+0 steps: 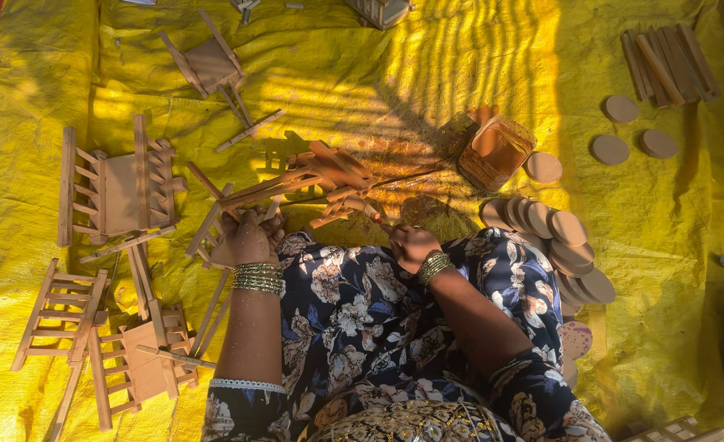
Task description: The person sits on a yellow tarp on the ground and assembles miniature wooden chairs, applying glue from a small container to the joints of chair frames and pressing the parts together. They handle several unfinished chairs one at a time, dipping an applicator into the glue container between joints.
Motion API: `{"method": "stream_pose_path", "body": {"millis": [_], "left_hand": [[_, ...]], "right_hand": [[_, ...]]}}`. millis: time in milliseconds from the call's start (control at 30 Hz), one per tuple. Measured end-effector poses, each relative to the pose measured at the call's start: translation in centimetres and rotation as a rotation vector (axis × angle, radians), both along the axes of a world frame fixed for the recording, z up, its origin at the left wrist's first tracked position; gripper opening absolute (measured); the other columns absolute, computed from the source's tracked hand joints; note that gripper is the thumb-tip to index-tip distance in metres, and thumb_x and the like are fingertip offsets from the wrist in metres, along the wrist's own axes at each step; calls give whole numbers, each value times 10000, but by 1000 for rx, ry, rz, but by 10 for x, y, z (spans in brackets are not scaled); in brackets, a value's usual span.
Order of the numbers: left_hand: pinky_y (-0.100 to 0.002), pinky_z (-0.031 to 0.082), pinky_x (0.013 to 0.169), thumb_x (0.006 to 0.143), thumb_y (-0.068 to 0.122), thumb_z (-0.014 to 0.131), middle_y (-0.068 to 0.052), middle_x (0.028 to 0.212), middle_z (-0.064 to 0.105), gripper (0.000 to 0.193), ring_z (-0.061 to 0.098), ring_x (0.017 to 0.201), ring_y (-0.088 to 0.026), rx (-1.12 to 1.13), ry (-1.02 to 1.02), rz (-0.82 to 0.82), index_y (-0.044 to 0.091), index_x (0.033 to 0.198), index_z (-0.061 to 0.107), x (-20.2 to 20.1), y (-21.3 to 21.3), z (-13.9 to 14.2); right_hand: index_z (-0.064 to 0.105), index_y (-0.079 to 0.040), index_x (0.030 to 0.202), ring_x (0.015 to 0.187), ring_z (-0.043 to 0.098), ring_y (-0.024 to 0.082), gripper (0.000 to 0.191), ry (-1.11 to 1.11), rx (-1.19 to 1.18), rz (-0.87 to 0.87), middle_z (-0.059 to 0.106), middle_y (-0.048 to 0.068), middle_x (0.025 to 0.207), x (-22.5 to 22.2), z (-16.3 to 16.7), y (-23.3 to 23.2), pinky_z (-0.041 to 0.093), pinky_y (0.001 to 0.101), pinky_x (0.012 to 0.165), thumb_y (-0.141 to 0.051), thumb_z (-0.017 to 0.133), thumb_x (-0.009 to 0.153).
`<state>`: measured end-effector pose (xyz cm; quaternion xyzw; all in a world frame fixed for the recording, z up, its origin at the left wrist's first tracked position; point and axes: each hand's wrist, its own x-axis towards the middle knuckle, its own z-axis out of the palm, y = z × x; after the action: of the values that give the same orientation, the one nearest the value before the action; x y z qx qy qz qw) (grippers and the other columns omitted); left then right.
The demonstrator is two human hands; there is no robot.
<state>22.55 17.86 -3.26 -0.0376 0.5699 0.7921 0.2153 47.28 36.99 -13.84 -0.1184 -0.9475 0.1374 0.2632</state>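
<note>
I sit on a yellow sheet [395, 74] in a dark floral dress. My left hand [247, 239] grips a small wooden chair frame [296, 184] made of thin slats, held just above my lap. My right hand [411, 243] holds a thin stick or brush [374, 217] whose tip touches the frame's right side. Both wrists wear green-gold bangles.
Finished small wooden chairs lie at the left [116, 192], lower left [145, 360] and top [211, 61]. A jar of brown liquid [497, 151] stands right of the frame. Round wooden discs [571, 245] pile at my right. Loose slats [665, 61] lie at top right.
</note>
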Motion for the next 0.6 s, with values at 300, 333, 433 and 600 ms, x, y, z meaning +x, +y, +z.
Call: {"method": "stream_pose_path", "body": {"millis": [300,333,433,600], "left_hand": [[-299,543,454,1000,91,520,-60,911,657,203,675,623,-163,-6,-12,33,147,1189,471,51,64,-1],[-297,539,450,991,93,522,-46,926,651,223,675,621,-163,1,-29,36,168,1192,464,61,73,-2],[-292,554,462,1011,114,518,-27,966,651,236,674,629,-159,14,-42,41,169,1238,486,76,104,-2],[-297,556,467,1008,106,538,-40,968,639,268,673,637,-165,38,10,9,185,1252,464,50,99,12]], "right_hand": [[503,-212,1500,740,702,226,530,-494,-343,-217,708,117,983,46,7,78,593,390,658,-154,537,974],[447,-239,1552,743,705,236,530,-673,-470,-306,694,148,989,57,7,97,597,403,661,-172,500,1028],[546,-178,1473,776,705,304,480,-159,-405,-295,688,216,1096,71,2,147,589,423,698,-211,576,995],[510,-90,1440,786,704,317,430,-630,-598,-298,678,177,991,2,8,121,620,441,694,-259,512,1045]]}}
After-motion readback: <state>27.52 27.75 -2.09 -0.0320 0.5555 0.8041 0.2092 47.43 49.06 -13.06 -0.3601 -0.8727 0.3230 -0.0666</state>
